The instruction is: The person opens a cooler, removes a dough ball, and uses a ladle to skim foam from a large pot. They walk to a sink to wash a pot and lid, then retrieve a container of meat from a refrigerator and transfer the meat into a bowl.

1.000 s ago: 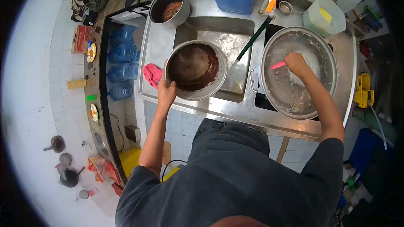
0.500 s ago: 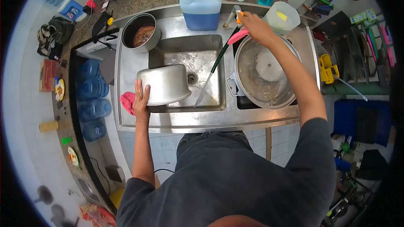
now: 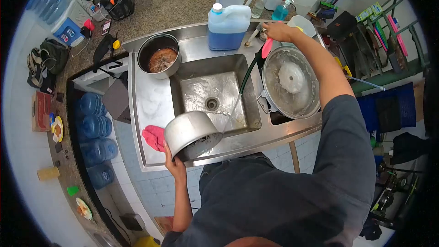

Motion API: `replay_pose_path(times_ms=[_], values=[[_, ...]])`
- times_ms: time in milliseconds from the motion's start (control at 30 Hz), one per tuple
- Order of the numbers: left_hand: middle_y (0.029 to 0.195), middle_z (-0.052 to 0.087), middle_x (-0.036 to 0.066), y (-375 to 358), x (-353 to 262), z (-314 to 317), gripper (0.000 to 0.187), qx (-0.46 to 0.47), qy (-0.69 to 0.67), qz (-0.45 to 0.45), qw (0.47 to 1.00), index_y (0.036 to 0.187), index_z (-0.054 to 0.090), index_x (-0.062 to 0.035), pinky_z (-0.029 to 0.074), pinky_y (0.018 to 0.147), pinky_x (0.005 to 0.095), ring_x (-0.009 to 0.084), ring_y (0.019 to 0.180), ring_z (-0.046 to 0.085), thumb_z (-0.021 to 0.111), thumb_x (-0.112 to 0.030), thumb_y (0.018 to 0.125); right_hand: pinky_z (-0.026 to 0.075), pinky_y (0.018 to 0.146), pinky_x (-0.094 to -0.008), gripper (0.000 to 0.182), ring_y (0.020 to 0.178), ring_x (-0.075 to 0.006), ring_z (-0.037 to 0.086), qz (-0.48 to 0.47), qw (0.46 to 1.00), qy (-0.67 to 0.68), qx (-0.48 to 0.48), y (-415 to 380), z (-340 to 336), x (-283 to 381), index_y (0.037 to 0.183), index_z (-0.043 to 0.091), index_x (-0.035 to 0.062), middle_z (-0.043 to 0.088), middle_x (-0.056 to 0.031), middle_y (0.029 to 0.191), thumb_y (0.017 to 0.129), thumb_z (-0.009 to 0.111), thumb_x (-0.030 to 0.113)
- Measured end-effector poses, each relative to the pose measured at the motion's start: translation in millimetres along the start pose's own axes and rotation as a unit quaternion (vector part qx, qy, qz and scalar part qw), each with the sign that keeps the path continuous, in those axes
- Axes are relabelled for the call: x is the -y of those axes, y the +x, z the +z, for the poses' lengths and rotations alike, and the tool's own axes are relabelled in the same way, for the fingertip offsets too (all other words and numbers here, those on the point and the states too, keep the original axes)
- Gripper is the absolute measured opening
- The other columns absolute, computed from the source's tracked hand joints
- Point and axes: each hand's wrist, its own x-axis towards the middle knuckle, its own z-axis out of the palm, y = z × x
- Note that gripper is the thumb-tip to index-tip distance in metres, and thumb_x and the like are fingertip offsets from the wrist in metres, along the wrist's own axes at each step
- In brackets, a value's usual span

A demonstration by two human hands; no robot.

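Observation:
My left hand grips a metal pot by its rim. The pot is tilted over the front left corner of the sink, its dark-stained inside facing me. At the back of the sink, my right hand is closed at the tap. A flat pink piece hangs just below its fingers. From the tap area a dark green hose hangs into the sink, with a thin stream of water running from it near the pot.
A pot with brown residue stands at the back left. To the right sits a large pot with murky contents. A pink cloth lies on the left drainboard. Behind the sink stands a jug of blue liquid.
The metal pot has tipped toward me and moved right and nearer, exposing its inside. My right hand stays at the tap, while the view has shifted.

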Motion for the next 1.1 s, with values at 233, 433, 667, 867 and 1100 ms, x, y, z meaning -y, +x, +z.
replay_pose_path(times_ms=[233,433,667,867,1100], values=[[0.153,0.047,0.023,14,0,-19,0.072,0.025,0.031,0.011,0.999,0.151,0.045,0.0003,0.032,0.119,0.0402,0.0333,0.144,0.043,0.037,0.022,0.083,0.056,0.078,-0.0474,0.031,0.100,-0.0368,0.068,0.165,0.985,0.037,-0.029,1,8,100,0.115,0.067,0.0078,0.060,-0.0185,0.125,0.094,0.059,0.030],[0.154,0.048,0.022,34,-3,-15,0.072,0.040,0.057,0.010,0.998,0.152,0.044,0.0004,0.032,0.118,0.0379,0.0301,0.144,0.044,0.036,0.021,0.083,0.056,0.081,-0.0493,0.043,0.093,-0.0386,0.072,0.298,0.825,0.475,0.065,42,263,298,0.112,0.072,0.0097,0.071,-0.0218,0.108,0.093,0.064,0.048],[0.152,0.050,0.020,48,-30,-6,0.073,0.086,0.069,-0.039,0.993,0.154,0.039,0.0018,0.036,0.115,0.0364,0.0263,0.138,0.050,0.034,0.020,0.084,0.047,0.044,-0.0412,0.018,0.055,-0.0224,0.064,0.520,0.539,0.656,-0.099,111,387,382,0.089,0.069,0.0005,0.065,-0.0115,0.068,0.080,0.074,0.015],[0.157,0.044,0.020,76,-40,21,0.070,0.148,0.081,-0.073,0.983,0.151,0.039,0.0067,0.030,0.119,0.0366,0.0252,0.141,0.046,0.038,0.016,0.082,0.047,0.044,-0.0371,0.027,0.052,-0.0208,0.060,0.516,0.417,0.746,0.053,121,352,362,0.102,0.065,0.0012,0.067,-0.0092,0.075,0.083,0.074,0.018],[0.161,0.037,0.020,87,-26,43,0.064,0.147,0.103,-0.075,0.981,0.149,0.042,0.0082,0.025,0.121,0.0355,0.0271,0.149,0.036,0.039,0.016,0.085,0.057,0.067,-0.0405,0.033,0.087,-0.0284,0.073,0.409,0.589,0.684,-0.137,122,390,386,0.110,0.071,0.0058,0.070,-0.0128,0.091,0.088,0.078,0.030]])
